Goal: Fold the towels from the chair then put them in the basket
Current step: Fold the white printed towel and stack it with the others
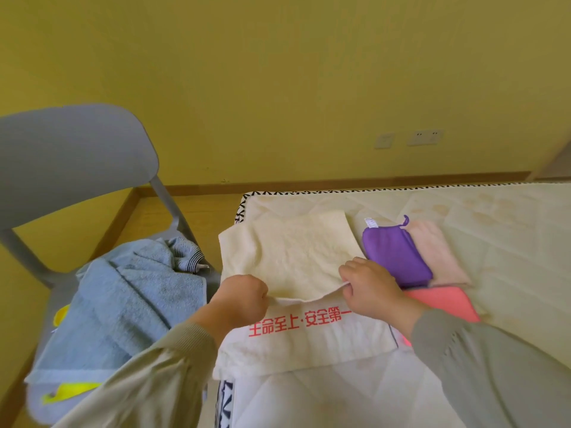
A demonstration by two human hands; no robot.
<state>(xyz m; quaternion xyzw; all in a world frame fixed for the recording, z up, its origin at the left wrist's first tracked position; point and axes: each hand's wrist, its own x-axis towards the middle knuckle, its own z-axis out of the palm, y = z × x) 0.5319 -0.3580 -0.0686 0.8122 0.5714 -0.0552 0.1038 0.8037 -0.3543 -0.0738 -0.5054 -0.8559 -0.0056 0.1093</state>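
Note:
A cream towel (293, 257) with red printed characters lies on the mattress (509, 242), half folded over itself. My left hand (244, 296) grips the near left corner of the folded flap. My right hand (369, 287) pinches the flap's near right corner. On the grey chair (71, 156) at the left lies a crumpled blue towel (129, 298) over something yellow (60, 315). No basket shows.
Folded purple (395, 257), pale pink (435, 251) and coral (445, 304) cloths lie on the mattress right of my hands. Yellow wall with sockets (425, 138) behind. Wooden floor (197, 211) shows between chair and mattress.

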